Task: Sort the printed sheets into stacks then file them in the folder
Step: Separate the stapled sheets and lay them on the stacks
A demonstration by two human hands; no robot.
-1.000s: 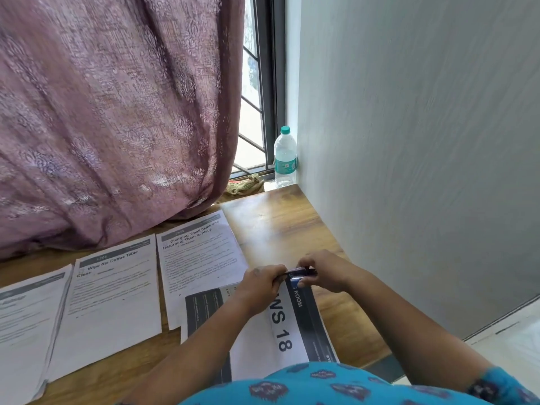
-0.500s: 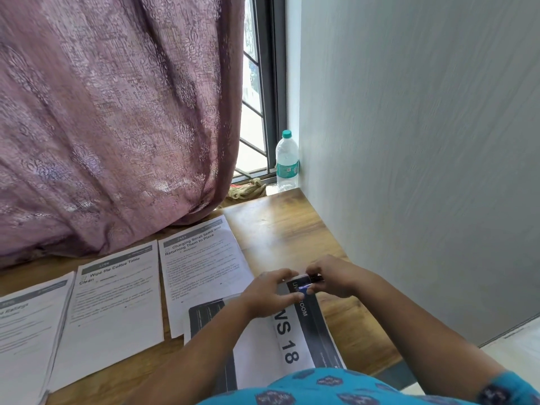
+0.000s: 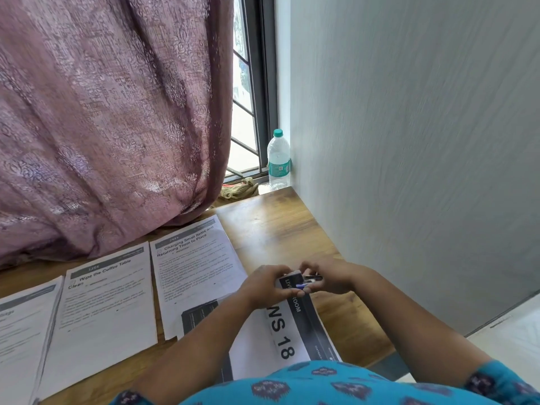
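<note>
Near the desk's [image 3: 277,229] right edge, left hand [image 3: 264,289] and right hand [image 3: 328,277] pinch a small clip [image 3: 309,280] onto the top of the dark-banded stack [image 3: 285,331]; binding seems underway, and next comes seating it squarely

A heavy mauve curtain of patterned, shiny fabric [image 3: 111,118] fills the left and upper part of the view, its lower folds bunching down onto the back edge of the brown wood-grain table [image 3: 280,229]. Just right of the curtain, a dark-framed window with metal bars [image 3: 252,112] lets in bright daylight. A plain pale grey-white wall [image 3: 409,135] rises along the table's right side. On the sill in the corner between window and wall stands a clear plastic water bottle with a green cap and teal label [image 3: 278,159]; a crumpled yellowish cloth [image 3: 238,188] lies beside it. Light-coloured floor [image 3: 514,337] shows at lower right.
</note>
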